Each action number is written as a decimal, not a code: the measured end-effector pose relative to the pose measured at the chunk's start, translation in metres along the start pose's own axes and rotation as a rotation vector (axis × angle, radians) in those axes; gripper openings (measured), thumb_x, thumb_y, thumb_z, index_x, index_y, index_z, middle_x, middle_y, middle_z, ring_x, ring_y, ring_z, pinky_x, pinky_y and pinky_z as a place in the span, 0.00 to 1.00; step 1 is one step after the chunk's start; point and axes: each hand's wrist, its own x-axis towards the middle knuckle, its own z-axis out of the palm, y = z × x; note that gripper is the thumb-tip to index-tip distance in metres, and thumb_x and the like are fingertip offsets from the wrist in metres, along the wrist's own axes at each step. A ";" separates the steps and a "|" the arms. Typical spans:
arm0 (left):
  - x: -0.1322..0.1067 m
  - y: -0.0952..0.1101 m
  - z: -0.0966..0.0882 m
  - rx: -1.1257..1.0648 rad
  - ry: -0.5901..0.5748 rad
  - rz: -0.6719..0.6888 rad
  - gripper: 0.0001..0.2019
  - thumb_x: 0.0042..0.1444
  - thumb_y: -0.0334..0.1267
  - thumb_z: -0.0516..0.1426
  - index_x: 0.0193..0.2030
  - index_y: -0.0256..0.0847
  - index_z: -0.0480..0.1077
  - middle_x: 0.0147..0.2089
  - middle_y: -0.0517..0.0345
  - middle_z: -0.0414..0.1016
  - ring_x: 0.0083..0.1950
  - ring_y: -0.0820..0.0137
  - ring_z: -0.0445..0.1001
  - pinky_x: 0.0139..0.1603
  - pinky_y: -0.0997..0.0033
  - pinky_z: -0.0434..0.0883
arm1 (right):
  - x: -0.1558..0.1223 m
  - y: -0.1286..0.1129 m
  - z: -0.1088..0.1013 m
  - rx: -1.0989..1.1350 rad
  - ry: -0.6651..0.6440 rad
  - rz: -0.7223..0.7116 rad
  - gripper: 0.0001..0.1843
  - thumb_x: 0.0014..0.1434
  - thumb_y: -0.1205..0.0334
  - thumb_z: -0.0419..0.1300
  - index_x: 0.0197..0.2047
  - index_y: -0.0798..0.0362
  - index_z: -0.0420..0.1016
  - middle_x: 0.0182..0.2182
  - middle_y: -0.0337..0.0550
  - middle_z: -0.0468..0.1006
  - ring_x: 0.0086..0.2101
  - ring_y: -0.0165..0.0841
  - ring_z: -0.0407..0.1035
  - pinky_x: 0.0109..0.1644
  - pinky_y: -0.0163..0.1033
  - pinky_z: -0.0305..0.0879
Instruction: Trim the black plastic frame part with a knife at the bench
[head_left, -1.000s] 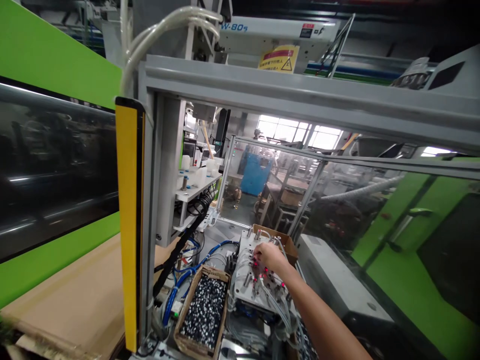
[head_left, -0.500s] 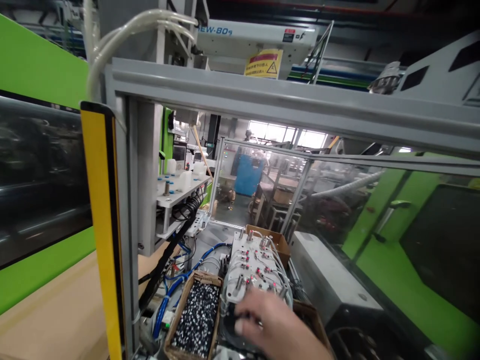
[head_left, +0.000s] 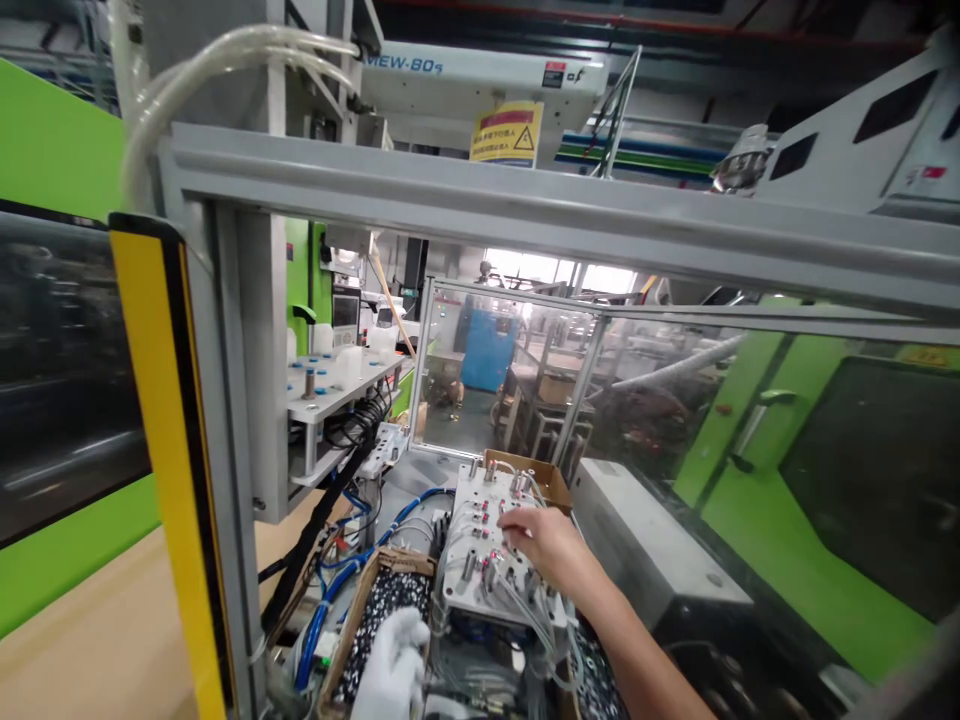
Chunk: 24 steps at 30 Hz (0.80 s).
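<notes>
My right hand (head_left: 546, 543), bare, reaches over a pale metal fixture plate (head_left: 459, 592) fitted with small pins, red lights and clear tubes. Its thumb and fingers are pinched together at the middle of the plate; whatever is between them is too small to make out. My left hand (head_left: 391, 668), in a white glove, is at the lower edge of the view above a cardboard box of small black and white parts (head_left: 373, 612). Its fingers look curled, and what they hold is hidden.
A yellow and black post (head_left: 169, 450) stands at the left, under a grey crossbar (head_left: 465, 205). Blue hoses (head_left: 328, 600) run beside the box. Behind the plate sits another cardboard box (head_left: 553, 487); a grey metal housing (head_left: 652, 540) lies to the right. Clear panels enclose the back.
My right hand has moved up and forward, from the plate's near edge to its middle. The gloved left hand has come into view over the parts box. The view has shifted slightly.
</notes>
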 end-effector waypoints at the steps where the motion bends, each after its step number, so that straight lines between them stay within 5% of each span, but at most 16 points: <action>1: 0.012 0.001 -0.004 0.123 0.043 0.054 0.17 0.56 0.32 0.53 0.53 0.39 0.67 0.51 0.47 0.77 0.42 0.71 0.77 0.44 0.72 0.75 | 0.015 0.008 0.002 -0.044 -0.025 0.021 0.17 0.59 0.66 0.55 0.44 0.47 0.84 0.38 0.43 0.86 0.39 0.35 0.77 0.43 0.33 0.64; 4: 0.039 -0.003 -0.016 0.556 0.041 0.161 0.21 0.60 0.35 0.44 0.56 0.38 0.68 0.63 0.42 0.70 0.68 0.59 0.65 0.72 0.54 0.58 | 0.048 0.024 0.020 -0.102 -0.092 0.002 0.18 0.54 0.69 0.56 0.41 0.48 0.85 0.38 0.41 0.86 0.40 0.34 0.77 0.43 0.32 0.63; 8: 0.053 -0.019 -0.026 0.933 -0.032 0.336 0.24 0.63 0.43 0.42 0.54 0.33 0.71 0.65 0.38 0.68 0.76 0.53 0.50 0.78 0.53 0.45 | 0.062 0.030 0.039 -0.126 -0.132 -0.034 0.16 0.52 0.69 0.57 0.36 0.47 0.86 0.34 0.40 0.86 0.37 0.34 0.77 0.40 0.32 0.63; 12: 0.056 -0.025 -0.027 0.870 0.047 0.318 0.27 0.63 0.40 0.36 0.56 0.34 0.70 0.68 0.38 0.66 0.76 0.54 0.51 0.77 0.48 0.47 | 0.061 0.027 0.041 -0.148 -0.128 -0.034 0.15 0.51 0.69 0.57 0.34 0.48 0.86 0.33 0.42 0.86 0.37 0.35 0.77 0.40 0.32 0.62; 16: 0.057 -0.023 -0.028 0.692 0.056 0.192 0.24 0.62 0.41 0.40 0.56 0.43 0.71 0.66 0.45 0.69 0.74 0.54 0.56 0.75 0.44 0.51 | 0.062 0.024 0.042 -0.151 -0.130 -0.021 0.13 0.51 0.68 0.58 0.30 0.50 0.85 0.29 0.43 0.85 0.33 0.34 0.77 0.37 0.33 0.61; 19: 0.054 -0.019 -0.028 0.767 0.035 0.297 0.22 0.63 0.44 0.44 0.56 0.42 0.71 0.65 0.44 0.70 0.75 0.55 0.54 0.77 0.48 0.46 | 0.062 0.022 0.042 -0.148 -0.131 -0.017 0.09 0.51 0.67 0.61 0.27 0.51 0.83 0.26 0.42 0.83 0.31 0.34 0.76 0.34 0.33 0.60; 24: 0.045 -0.006 -0.028 0.795 0.113 0.457 0.19 0.60 0.45 0.50 0.53 0.41 0.72 0.58 0.42 0.75 0.67 0.53 0.67 0.74 0.48 0.56 | 0.034 0.021 0.011 -0.095 0.061 0.025 0.13 0.61 0.62 0.57 0.46 0.51 0.80 0.42 0.46 0.84 0.41 0.35 0.76 0.42 0.33 0.62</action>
